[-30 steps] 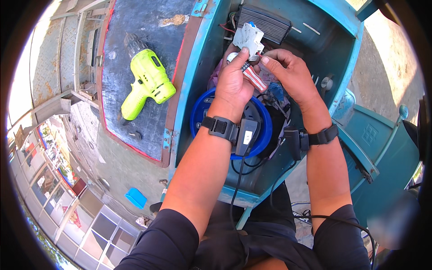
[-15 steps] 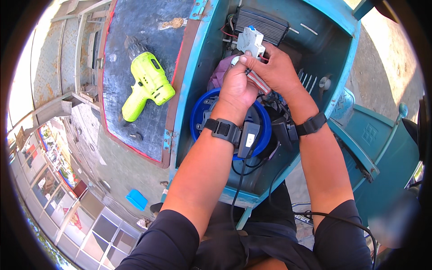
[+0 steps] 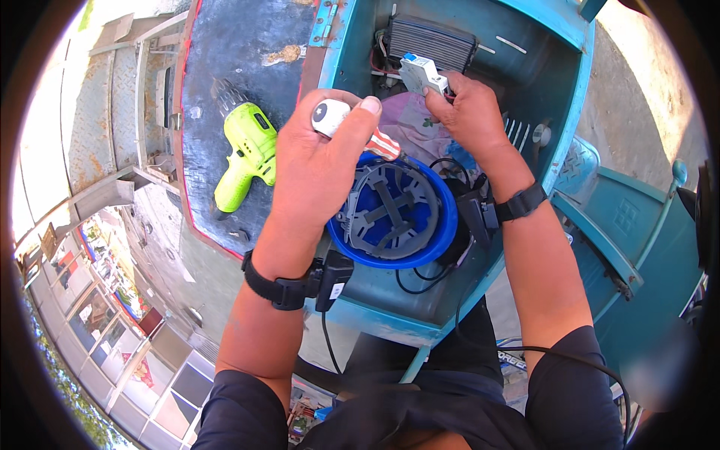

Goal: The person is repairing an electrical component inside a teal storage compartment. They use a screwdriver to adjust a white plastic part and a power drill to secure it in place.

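Breaker [image 3: 421,73] at tip of right grip [image 3: 472,114]

The view comes from the person's own head, through the left one of two fisheye cameras worn side by side. It faces steeply down and a little forward, over the dark shirt [image 3: 427,416] at the lower edge, to the left hand [image 3: 319,161] and right hand [image 3: 469,112], both near, above mid-frame. It looks from above into the open box [image 3: 375,296]. The wide lens also takes in a building [image 3: 187,390], farther off at lower left, bending its straight lines; a black round border cuts the corners.
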{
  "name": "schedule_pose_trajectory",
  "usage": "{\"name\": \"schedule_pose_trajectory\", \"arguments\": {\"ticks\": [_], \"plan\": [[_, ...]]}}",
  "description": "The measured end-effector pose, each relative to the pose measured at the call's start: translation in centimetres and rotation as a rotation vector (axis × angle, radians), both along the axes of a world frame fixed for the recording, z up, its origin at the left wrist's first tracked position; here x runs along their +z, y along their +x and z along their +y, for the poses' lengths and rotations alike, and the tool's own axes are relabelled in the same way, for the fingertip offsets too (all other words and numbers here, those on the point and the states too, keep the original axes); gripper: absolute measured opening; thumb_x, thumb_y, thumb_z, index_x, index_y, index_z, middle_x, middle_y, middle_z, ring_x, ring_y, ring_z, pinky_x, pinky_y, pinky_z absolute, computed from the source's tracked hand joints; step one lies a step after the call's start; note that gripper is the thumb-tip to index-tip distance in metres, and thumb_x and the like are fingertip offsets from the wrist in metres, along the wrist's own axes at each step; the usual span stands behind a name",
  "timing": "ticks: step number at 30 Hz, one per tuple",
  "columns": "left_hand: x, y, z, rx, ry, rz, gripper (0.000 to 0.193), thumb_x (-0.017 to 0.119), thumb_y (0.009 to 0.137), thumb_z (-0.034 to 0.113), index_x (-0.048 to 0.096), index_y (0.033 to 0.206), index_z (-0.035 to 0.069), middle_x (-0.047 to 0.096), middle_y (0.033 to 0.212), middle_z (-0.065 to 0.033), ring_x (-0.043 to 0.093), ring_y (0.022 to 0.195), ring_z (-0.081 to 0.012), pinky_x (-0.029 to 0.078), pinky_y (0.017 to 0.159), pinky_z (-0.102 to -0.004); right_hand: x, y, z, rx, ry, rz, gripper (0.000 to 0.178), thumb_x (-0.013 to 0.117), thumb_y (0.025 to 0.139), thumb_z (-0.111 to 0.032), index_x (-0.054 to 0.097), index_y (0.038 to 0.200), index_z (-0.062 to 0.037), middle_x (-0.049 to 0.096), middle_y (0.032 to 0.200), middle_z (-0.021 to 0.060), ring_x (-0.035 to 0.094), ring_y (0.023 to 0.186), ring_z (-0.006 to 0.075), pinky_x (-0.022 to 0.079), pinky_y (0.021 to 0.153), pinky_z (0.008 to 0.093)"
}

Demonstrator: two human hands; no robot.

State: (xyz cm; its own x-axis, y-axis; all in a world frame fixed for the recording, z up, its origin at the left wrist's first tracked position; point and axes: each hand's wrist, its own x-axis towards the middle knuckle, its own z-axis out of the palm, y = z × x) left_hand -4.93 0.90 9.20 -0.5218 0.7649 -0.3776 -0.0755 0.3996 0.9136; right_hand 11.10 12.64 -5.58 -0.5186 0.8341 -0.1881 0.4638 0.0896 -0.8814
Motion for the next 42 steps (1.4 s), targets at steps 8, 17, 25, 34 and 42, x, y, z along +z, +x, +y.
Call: {"name": "schedule_pose_trajectory", "arguments": {"ticks": [8,17,25,34,42], "plan": [[7.0,-4.3,3.1,-0.048,0.08,0.534,0.03,0.076,0.096,0.033,0.068,0.101,0.005,0.07,0.078,-0.0022,0.063,0.064,-0.0057,0.046,0.054,-0.0214,0.8,0.1,-0.1,0.045,0.213,-0.144,0.031,0.074,0.086,-0.026,0.072,0.106,-0.0029,0.071,0.088,0.0187,0.068,0.079,0.0354,0.054,0.072,0.0404],[4.4,-4.1,5.3,-0.058,0.041,0.694,0.035,0.074,0.097,0.034,0.066,0.112,0.004,0.072,0.082,-0.0044,0.068,0.066,-0.0069,0.048,0.058,-0.0168,0.9,-0.1,-0.4,0.066,0.289,-0.1,0.025,0.069,0.084,-0.029,0.07,0.095,-0.0064,0.069,0.085,0.0162,0.067,0.081,0.0389,0.055,0.073,0.0466],[1.7,-5.2,5.9,-0.067,0.009,0.682,0.039,0.073,0.097,0.036,0.065,0.111,0.002,0.072,0.08,-0.0064,0.068,0.065,-0.0083,0.052,0.063,-0.0208,1.0,-0.3,-0.7,0.071,0.292,-0.087,0.023,0.069,0.085,-0.028,0.07,0.095,-0.0074,0.069,0.086,0.0162,0.067,0.081,0.039,0.055,0.071,0.0454],[0.8,-4.9,6.2,-0.064,-0.005,0.633,0.039,0.073,0.097,0.036,0.064,0.112,0.001,0.072,0.08,-0.0068,0.068,0.067,-0.0081,0.052,0.063,-0.021,1.1,-0.2,-0.8,0.066,0.298,-0.073,0.022,0.068,0.085,-0.027,0.07,0.096,-0.0078,0.069,0.087,0.0164,0.067,0.081,0.0389,0.055,0.071,0.0448],[0.7,-5.9,6.1,-0.157,-0.019,0.576,0.035,0.072,0.098,0.034,0.064,0.114,0.003,0.072,0.08,-0.0058,0.067,0.066,-0.0084,0.051,0.062,-0.021,1.5,-0.3,-0.9,0.109,0.289,-0.079,0.02,0.066,0.085,-0.026,0.069,0.094,-0.0073,0.068,0.087,0.0156,0.066,0.081,0.0386,0.055,0.072,0.0447]]}}
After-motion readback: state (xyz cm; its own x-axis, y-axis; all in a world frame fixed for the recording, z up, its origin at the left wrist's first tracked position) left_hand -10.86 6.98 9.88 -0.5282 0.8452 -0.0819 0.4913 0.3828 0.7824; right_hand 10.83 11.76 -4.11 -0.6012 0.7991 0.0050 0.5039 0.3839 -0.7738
